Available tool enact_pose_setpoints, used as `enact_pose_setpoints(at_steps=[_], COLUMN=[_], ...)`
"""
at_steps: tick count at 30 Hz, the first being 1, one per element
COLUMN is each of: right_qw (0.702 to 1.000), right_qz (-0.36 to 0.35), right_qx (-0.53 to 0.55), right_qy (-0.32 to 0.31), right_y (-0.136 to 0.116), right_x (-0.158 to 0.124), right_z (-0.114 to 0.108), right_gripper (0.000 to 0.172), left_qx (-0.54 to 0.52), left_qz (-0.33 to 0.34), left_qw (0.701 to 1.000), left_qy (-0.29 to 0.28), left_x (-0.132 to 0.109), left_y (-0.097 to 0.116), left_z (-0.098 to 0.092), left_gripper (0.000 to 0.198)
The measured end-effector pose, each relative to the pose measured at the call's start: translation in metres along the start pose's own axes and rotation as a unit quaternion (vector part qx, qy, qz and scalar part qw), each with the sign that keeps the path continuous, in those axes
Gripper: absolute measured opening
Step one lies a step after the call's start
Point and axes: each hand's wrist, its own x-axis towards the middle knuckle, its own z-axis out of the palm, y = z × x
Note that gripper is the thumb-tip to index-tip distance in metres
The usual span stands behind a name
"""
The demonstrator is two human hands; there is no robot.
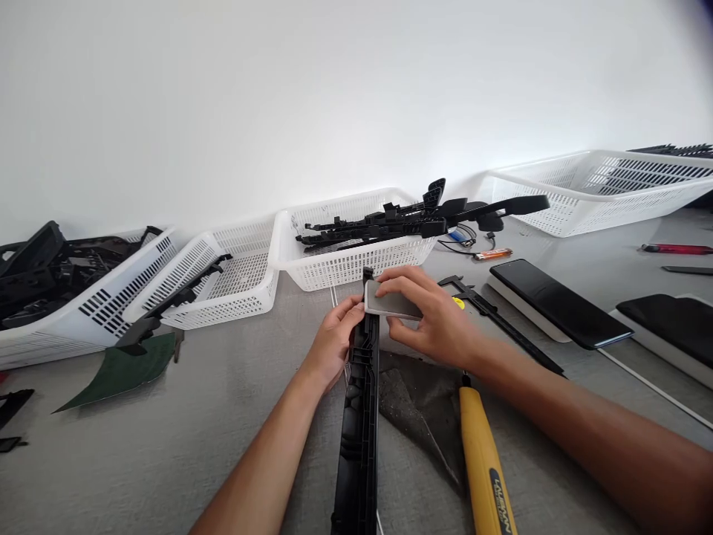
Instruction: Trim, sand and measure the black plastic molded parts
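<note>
A long black plastic trim piece (pixel 356 431) runs lengthwise away from me, its far end near the middle basket. My left hand (pixel 335 338) is closed round that piece near its far end, fingertips at its edge. In my right hand (pixel 428 316) is a flat grey sanding block (pixel 391 302), gripped between thumb and fingers and resting against the far end of the trim piece. Beneath my right forearm lies a creased dark cloth-like sheet (pixel 417 409). A yellow-handled tool (pixel 483 453) sits just right of it.
Black parts (pixel 384 223) stick out of the middle white basket (pixel 345 267). More white baskets stand along the wall, left and right. A caliper (pixel 501 323), a phone (pixel 557 297), an orange lighter-like item (pixel 492 254) and a red pen-like tool (pixel 676 249) lie rightward; a green sheet (pixel 122 371) leftward.
</note>
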Motion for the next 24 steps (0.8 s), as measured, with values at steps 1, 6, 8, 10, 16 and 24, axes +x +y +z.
enact_pose_setpoints(at_steps=[1, 6, 8, 10, 16, 24], right_qw=[1.000, 0.999, 1.000, 0.999, 0.999, 1.000], right_qz=[-0.007, 0.009, -0.008, -0.027, -0.018, 0.013], right_qx=[0.000, -0.029, -0.024, -0.009, -0.004, -0.003], right_qy=[-0.003, 0.015, -0.001, -0.032, -0.035, -0.024], right_y=[-0.0004, -0.0011, -0.0031, -0.0056, -0.0084, -0.0052], right_x=[-0.0001, 0.0008, 0.0011, 0.0010, 0.0005, 0.0004], right_z=[0.0002, -0.0024, -0.0026, -0.0015, 0.0012, 0.0002], right_gripper=[0.039, 0.041, 0.040, 0.040, 0.038, 0.037], left_qx=[0.012, 0.009, -0.009, -0.025, -0.047, -0.058], left_qz=[-0.004, -0.010, -0.002, 0.011, 0.027, 0.028], left_qw=[1.000, 1.000, 1.000, 1.000, 0.998, 0.998], left_qy=[-0.005, -0.007, 0.001, 0.008, 0.021, 0.022], left_x=[-0.0004, -0.0013, -0.0004, 0.0009, 0.0018, 0.0021], left_y=[0.0002, 0.0001, -0.0003, -0.0008, -0.0013, -0.0014], left_z=[-0.0001, -0.0013, -0.0019, -0.0022, -0.0009, -0.0041], left_gripper=[0.039, 0.039, 0.037, 0.034, 0.034, 0.035])
